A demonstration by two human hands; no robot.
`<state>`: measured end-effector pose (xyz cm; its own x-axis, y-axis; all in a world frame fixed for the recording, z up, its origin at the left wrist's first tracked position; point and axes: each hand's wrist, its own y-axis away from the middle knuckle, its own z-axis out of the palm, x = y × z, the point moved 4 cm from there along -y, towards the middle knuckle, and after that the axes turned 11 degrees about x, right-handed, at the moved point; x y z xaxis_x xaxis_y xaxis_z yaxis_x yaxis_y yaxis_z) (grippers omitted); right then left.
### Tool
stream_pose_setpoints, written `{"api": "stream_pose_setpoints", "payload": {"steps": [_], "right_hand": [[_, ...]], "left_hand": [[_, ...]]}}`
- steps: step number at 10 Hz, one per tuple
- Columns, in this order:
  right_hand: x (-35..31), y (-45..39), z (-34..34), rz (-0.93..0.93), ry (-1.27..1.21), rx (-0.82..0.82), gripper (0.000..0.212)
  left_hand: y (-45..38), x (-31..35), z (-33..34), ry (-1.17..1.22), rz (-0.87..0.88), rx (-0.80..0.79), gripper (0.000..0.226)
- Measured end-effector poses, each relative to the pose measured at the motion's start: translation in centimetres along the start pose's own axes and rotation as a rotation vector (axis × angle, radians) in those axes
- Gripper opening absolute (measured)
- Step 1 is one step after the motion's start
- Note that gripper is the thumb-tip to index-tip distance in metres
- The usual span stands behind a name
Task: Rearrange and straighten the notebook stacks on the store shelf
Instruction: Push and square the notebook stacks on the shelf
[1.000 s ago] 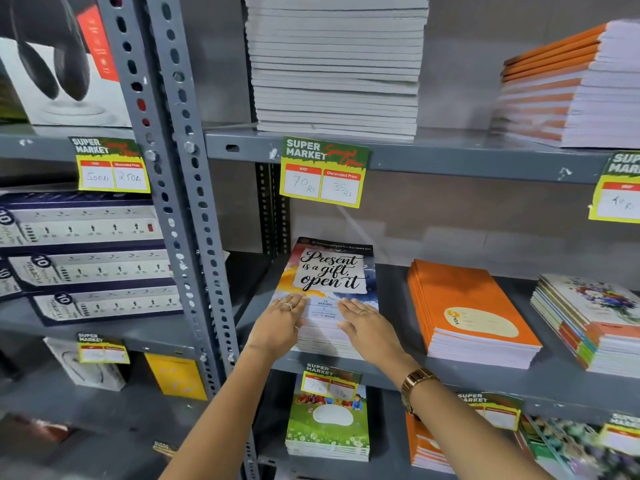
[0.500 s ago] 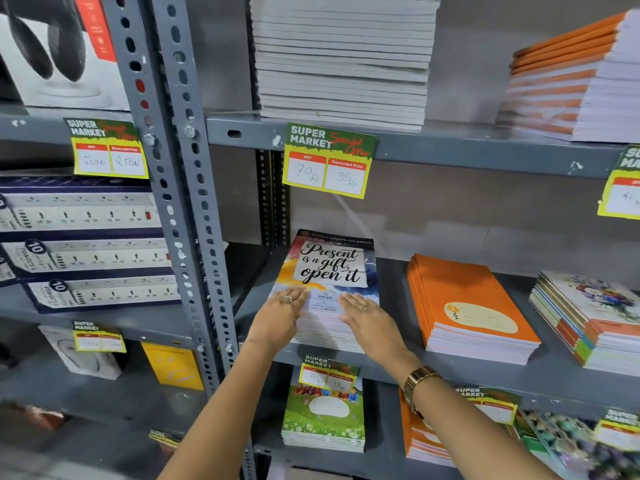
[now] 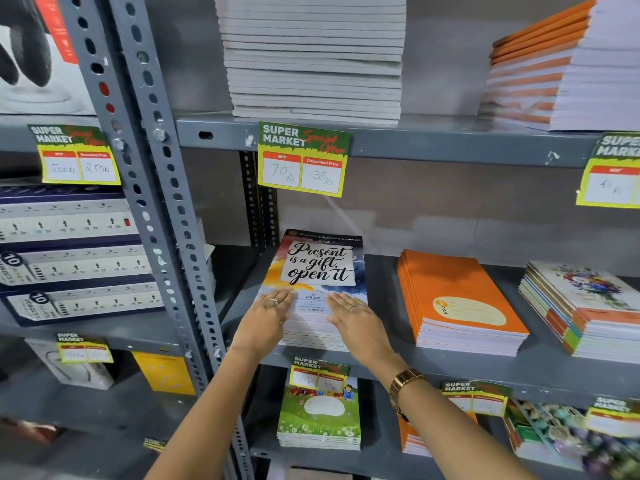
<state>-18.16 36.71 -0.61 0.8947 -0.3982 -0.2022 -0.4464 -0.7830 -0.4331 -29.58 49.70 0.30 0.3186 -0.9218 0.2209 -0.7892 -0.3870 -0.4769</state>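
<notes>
A stack of notebooks with a "Present is a gift, open it" cover (image 3: 320, 265) lies at the left end of the middle grey shelf (image 3: 540, 370). My left hand (image 3: 265, 318) lies flat on the stack's front left corner, fingers spread. My right hand (image 3: 358, 322) lies flat on the front right part, a gold watch on its wrist. Both palms press on the top cover and front edge; neither grips anything. To the right lie an orange notebook stack (image 3: 457, 303) and a floral, multicoloured stack (image 3: 585, 306).
The upper shelf carries a tall white stack (image 3: 313, 57) and an orange-and-white stack (image 3: 561, 67). Yellow price tags (image 3: 303, 159) hang from shelf edges. A green notebook stack (image 3: 320, 414) lies on the lower shelf. A perforated upright post (image 3: 152, 188) separates boxed power strips (image 3: 69, 254) at the left.
Both hands have stayed flat on the front of the quote-cover stack, shifting only slightly. The view has moved a little closer and upward.
</notes>
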Motion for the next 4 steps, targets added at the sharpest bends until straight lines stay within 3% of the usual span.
{"api": "stream_pose_setpoints", "payload": {"steps": [2, 3, 4], "right_hand": [[0.1, 0.5, -0.3, -0.075, 0.033, 0.000, 0.053], [1.0, 1.2, -1.1, -0.108, 0.021, -0.021, 0.071], [2.2, 2.2, -3.1, -0.133, 0.047, 0.024, 0.076]], "left_hand": [[0.1, 0.1, -0.3, -0.003, 0.006, -0.034, 0.050], [0.3, 0.3, -0.4, -0.076, -0.003, -0.053, 0.049], [0.4, 2.5, -0.8, -0.144, -0.008, 0.019, 0.082]]}}
